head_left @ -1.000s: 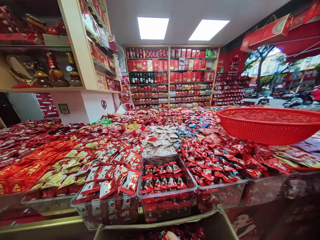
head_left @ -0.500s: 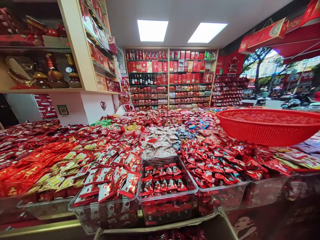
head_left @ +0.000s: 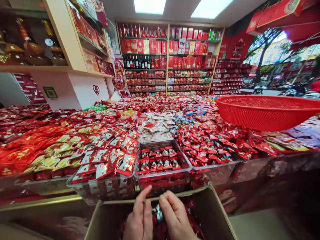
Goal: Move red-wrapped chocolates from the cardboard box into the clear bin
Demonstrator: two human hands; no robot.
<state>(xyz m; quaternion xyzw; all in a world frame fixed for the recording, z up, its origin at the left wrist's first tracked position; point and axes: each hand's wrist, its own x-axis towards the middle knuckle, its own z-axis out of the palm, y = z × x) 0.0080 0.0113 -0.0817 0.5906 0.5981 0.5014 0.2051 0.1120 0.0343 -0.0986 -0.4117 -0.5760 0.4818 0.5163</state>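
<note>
Pale wood edges the shelf (head_left: 58, 30) at our far left, with brown bottles (head_left: 32, 50) standing on it, and a white pillar (head_left: 78, 90) comes down below. Beneath these, heaped packets spread to the front of the counter. Near us, a clear tub (head_left: 100, 190) carries red-and-white packets (head_left: 103, 168) piled above its rim, some leaning over the front edge. Just in front of it begins the left wall of our cardboard box (head_left: 115, 202), open at the top, with bare room between that wall and our left hand (head_left: 140, 216). This hand is over the box, its first two fingers straight and slightly parted, the first one reaching up past the far rim in our view; its thumb is hidden, so we cannot tell whether it grips anything.

Between our hands, above the box's opening, sits a shiny wrapped sweet (head_left: 157, 213). Behind it, a second tub (head_left: 163, 174) holds rows of sweets lower than its rim, leaving some space inside. Our right hand (head_left: 175, 213) pinches the sweet with thumb and first finger. Between this hand and the box's right wall there is open room above loose red sweets (head_left: 195, 221). Farther right, a wide red basket (head_left: 262, 116) rests over the packets.
</note>
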